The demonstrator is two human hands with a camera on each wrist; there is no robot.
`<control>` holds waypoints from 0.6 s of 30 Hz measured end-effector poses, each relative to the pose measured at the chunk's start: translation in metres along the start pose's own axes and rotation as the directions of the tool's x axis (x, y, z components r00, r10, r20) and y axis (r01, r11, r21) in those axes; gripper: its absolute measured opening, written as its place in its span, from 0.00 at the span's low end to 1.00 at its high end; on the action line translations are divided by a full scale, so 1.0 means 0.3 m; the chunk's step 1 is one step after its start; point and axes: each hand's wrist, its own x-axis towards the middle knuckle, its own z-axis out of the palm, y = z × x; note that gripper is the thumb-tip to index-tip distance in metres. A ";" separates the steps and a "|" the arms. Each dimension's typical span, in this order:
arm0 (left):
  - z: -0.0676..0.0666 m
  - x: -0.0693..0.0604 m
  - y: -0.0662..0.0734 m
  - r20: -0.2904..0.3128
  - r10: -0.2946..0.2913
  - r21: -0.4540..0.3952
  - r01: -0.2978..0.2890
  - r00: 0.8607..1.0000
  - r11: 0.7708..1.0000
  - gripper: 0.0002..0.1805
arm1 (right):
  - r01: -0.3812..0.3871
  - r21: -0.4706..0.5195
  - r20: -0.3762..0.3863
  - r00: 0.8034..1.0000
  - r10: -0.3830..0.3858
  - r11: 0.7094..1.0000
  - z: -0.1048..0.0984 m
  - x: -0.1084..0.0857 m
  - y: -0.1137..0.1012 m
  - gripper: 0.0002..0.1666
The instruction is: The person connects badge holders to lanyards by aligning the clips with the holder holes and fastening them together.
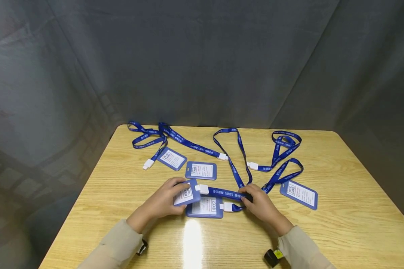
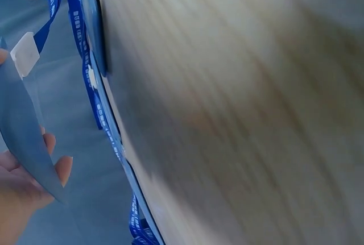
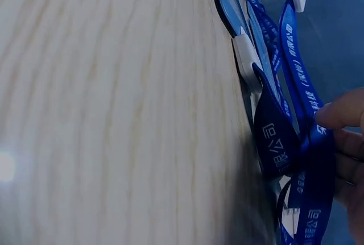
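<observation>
My left hand (image 1: 163, 200) grips a blue badge holder (image 1: 192, 191) with a printed card by its edge, raised above the table. A white clip (image 1: 202, 189) joins its slot end to a blue lanyard (image 1: 223, 193). That strap stretches across to my right hand (image 1: 260, 204), which pinches it between thumb and fingers; the right wrist view shows the pinched strap (image 3: 307, 100) up close. Below the raised holder lies a second badge holder (image 1: 207, 211), partly covered, with its own white clip (image 1: 227, 207). Its strap runs under my right hand, where part of it is hidden.
Flat on the wooden table (image 1: 128, 224) lie other badge holders: one left (image 1: 173, 158), one in the middle (image 1: 202, 170), one right (image 1: 299, 194). Blue lanyards loop along the back, including a left strap (image 1: 192, 145) and a right loop (image 1: 287, 144). A grey curtain (image 1: 202, 63) hangs behind.
</observation>
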 end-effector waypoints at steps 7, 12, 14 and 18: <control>-0.003 -0.007 -0.020 0.006 -0.027 0.008 0.027 1.000 1.000 0.31 | 0.045 0.006 -0.082 0.996 -0.044 0.999 -0.008 0.000 0.020 0.13; -0.008 -0.012 -0.029 0.019 -0.046 0.013 0.046 0.999 0.999 0.32 | 0.065 0.006 -0.124 0.990 -0.064 0.998 -0.010 -0.003 0.031 0.12; -0.010 -0.014 -0.032 0.025 -0.057 0.014 0.057 0.998 0.998 0.32 | 0.071 0.000 -0.132 0.989 -0.070 0.997 -0.012 -0.002 0.036 0.12; -0.014 -0.018 -0.038 0.034 -0.090 0.029 0.089 0.995 0.996 0.32 | 0.098 -0.012 -0.153 0.983 -0.099 0.995 -0.021 0.003 0.045 0.13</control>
